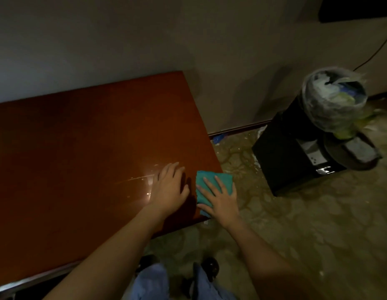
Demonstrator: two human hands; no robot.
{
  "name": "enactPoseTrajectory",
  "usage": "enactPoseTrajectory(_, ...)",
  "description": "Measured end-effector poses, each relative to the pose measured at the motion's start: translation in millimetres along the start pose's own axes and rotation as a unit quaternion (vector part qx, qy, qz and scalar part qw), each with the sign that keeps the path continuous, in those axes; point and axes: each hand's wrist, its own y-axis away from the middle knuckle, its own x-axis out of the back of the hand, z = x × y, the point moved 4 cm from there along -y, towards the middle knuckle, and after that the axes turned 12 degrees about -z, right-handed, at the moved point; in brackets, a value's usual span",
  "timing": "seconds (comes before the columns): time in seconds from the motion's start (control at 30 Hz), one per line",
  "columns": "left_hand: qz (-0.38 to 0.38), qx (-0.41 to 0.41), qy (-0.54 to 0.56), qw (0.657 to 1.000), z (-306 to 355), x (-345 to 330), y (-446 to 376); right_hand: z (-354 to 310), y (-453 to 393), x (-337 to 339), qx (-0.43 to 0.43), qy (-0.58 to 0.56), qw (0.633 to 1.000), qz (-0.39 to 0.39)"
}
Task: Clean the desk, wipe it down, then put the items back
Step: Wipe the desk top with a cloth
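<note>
We are pressing our right hand (220, 200), fingers straight, flat on the folded teal cloth (212, 182) lying at the right corner of the glossy reddish-brown wooden desk (80, 148). Our left hand (169, 187) is resting open just beside it, holding nothing.

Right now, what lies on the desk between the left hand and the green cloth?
Nothing: the head view shows only bare red-brown wooden desk, in shadow, between the left hand and the folded green cloth.
</note>
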Motion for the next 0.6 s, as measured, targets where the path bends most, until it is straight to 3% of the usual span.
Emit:
enactPoseTrajectory(0.17,-0.022,0.012,-0.030,0.999,24,3,-16,22,1,-2,0.023,-0.064,0.997,0.044)
enactPoseTrajectory(0.4,-0.039,-0.001,-0.052,0.998,68,22,-63,61,-2,16,0.119,-0.147,0.974,0.123)
enactPoseTrajectory(0.6,-0.043,-0.055,-0.064,0.995,152,34,-122,170,38,56,-0.016,-0.234,0.944,0.231)
